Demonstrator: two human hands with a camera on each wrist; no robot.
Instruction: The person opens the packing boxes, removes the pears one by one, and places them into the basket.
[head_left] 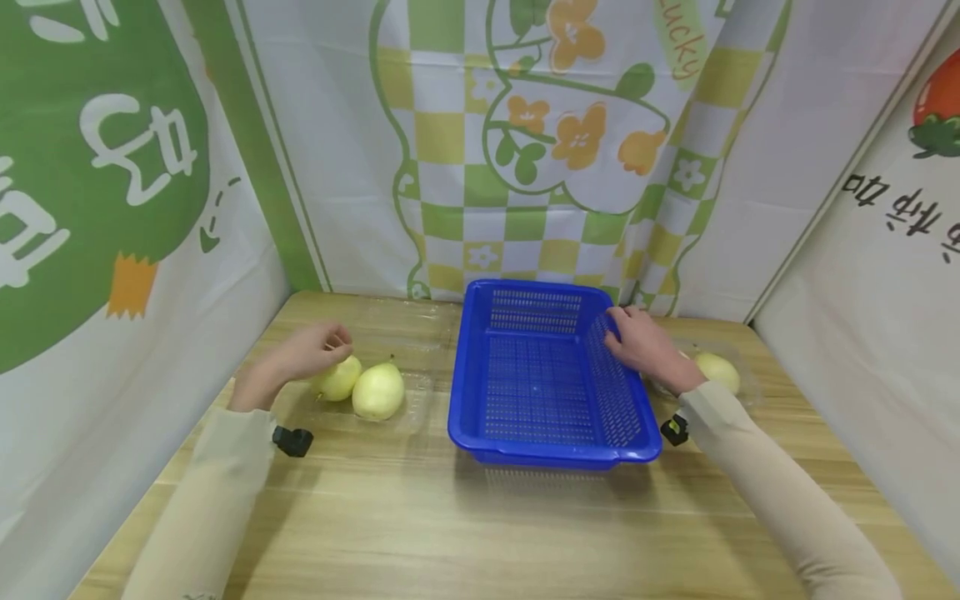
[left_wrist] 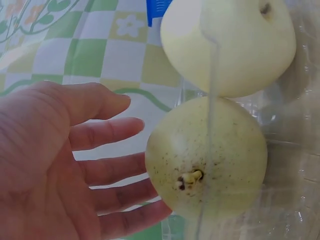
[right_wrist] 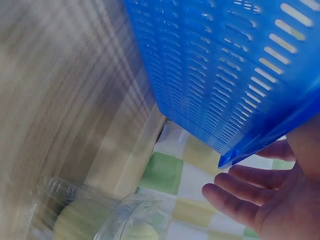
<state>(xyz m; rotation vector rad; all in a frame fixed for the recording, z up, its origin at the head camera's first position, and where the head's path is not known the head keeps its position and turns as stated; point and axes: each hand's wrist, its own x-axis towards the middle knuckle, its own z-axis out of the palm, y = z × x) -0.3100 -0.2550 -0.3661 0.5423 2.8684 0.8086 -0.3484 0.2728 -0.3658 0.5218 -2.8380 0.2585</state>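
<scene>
My left hand [head_left: 311, 350] is beside two pale yellow pears, its loosely bent fingers close to the left pear [head_left: 339, 379]. In the left wrist view the fingers are spread, with several fingertips right at the speckled side of the stemmed pear [left_wrist: 207, 160]. The other pear [head_left: 378, 392] lies against it; both are in a clear plastic box [head_left: 422, 396]. My right hand [head_left: 643, 343] is at the right rim of a blue perforated basket [head_left: 536, 387]. In the right wrist view its fingers [right_wrist: 235, 200] stretch out past the rim, apart from each other.
Right of the basket, a second clear box [head_left: 750, 392] holds more pears [head_left: 716, 372], partly behind my right forearm. The clear lid [head_left: 405, 321] of the left box leans toward the back. Printed cloth [head_left: 525, 225] hangs around the wooden table [head_left: 480, 542].
</scene>
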